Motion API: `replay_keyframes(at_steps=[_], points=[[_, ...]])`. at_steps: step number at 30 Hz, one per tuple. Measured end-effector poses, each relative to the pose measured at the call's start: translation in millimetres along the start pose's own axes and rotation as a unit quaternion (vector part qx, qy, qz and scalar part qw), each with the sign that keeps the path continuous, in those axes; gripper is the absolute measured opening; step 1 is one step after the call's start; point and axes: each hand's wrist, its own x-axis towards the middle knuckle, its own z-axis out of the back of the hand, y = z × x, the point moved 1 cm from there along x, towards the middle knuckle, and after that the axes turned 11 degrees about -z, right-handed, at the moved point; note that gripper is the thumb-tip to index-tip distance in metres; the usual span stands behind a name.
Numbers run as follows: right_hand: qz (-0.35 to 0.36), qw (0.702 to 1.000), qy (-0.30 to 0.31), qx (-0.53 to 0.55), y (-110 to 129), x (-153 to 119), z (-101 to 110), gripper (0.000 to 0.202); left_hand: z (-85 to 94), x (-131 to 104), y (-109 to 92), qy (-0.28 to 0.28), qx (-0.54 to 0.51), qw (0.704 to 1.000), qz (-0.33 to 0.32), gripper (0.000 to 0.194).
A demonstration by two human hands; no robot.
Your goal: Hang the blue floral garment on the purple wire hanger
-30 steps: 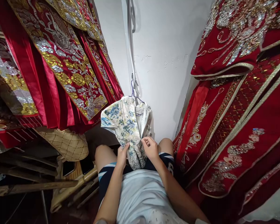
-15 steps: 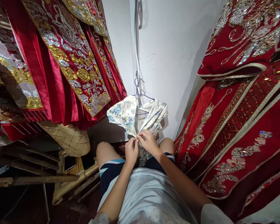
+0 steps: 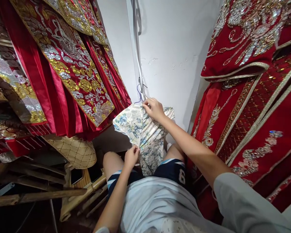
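A pale blouse [image 3: 150,139] with blue and yellow floral print hangs from a purple hanger [image 3: 138,94] in front of me. Its two front edges meet along a straight line from the neckline down. At the neckline, my right hand [image 3: 154,109] is closed in a pinch at the top of that line; whatever small part lies between the fingertips is hidden. Lower down, my left hand [image 3: 131,156] pinches the blouse's cloth near the bottom of the line. Below the hands, the garment's lower part hangs between my knees.
Red embroidered garments [image 3: 84,84] with gold and silver sequins hang on the left, and more red beaded garments [image 3: 244,113] on the right. A white wall [image 3: 172,38] stands behind the blouse. Lower left, a bamboo chair [image 3: 70,194] has dark phones [image 3: 77,175] on it.
My right hand has risen from beside the left hand to the neckline, and the front gap of the blouse has closed. The left hand has moved slightly down and left.
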Motion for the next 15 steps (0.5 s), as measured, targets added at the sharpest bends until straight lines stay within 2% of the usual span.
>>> replay_keyframes(at_steps=[2, 4, 6, 7, 9, 11, 13, 15], points=[[-0.001, 1.0, 0.011, 0.015, 1, -8, 1, 0.01, 21.7, 13, 1, -0.007, 0.01, 1.0, 0.004, 0.009], [0.004, 1.0, 0.018, 0.025, 3, -13, 3, 0.01, 46.9, 32, -11, -0.057, 0.022, 0.998, -0.015, 0.007], [0.016, 0.999, 0.023, 0.028, 6, -16, 6, 0.01, 70.4, 58, -36, -0.156, 0.027, 0.982, -0.1, 0.008], [0.021, 0.999, 0.024, 0.029, 7, -17, 7, 0.011, 79.4, 74, -50, -0.187, 0.02, 0.971, -0.15, 0.014], [0.027, 0.999, 0.022, 0.03, 9, -19, 9, 0.012, 90.4, 106, -76, -0.173, -0.008, 0.957, -0.233, 0.029], [0.028, 0.999, 0.019, 0.028, 8, -20, 10, 0.014, 93.7, 135, -95, -0.139, -0.01, 0.945, -0.295, 0.028], [0.019, 0.999, 0.019, 0.018, 4, -21, 11, 0.015, 91.3, 155, -105, -0.12, 0.007, 0.938, -0.324, 0.019], [0.008, 1.0, 0.025, 0.008, -1, -20, 11, 0.015, 85.2, 166, -109, -0.125, 0.022, 0.938, -0.322, 0.016]])
